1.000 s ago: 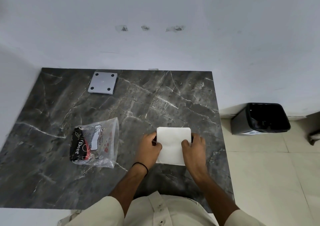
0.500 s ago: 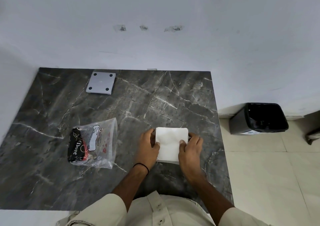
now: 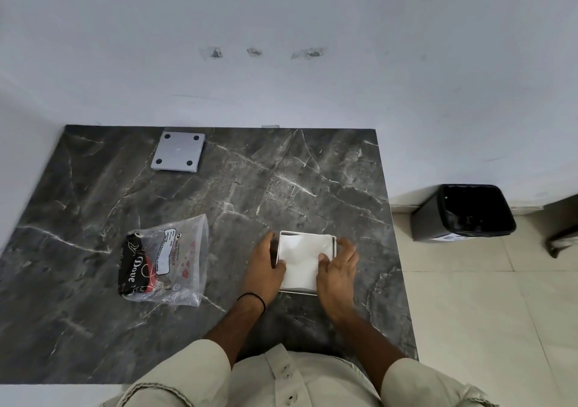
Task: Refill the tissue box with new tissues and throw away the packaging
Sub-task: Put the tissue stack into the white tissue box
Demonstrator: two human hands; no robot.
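**Tissues seated in box, both hands pressing**

White tissue stack (image 3: 305, 258) inside square tissue box (image 3: 334, 244), near front-right of dark marble surface (image 3: 281, 181). Left hand (image 3: 264, 270) and right hand (image 3: 336, 270) flank box, fingers spread, thumbs down on tissues, gripping nothing. Empty plastic packaging (image 3: 165, 261) lying left of box, apart. Grey lid (image 3: 178, 151) at back. Black bin (image 3: 469, 211) on floor, right.
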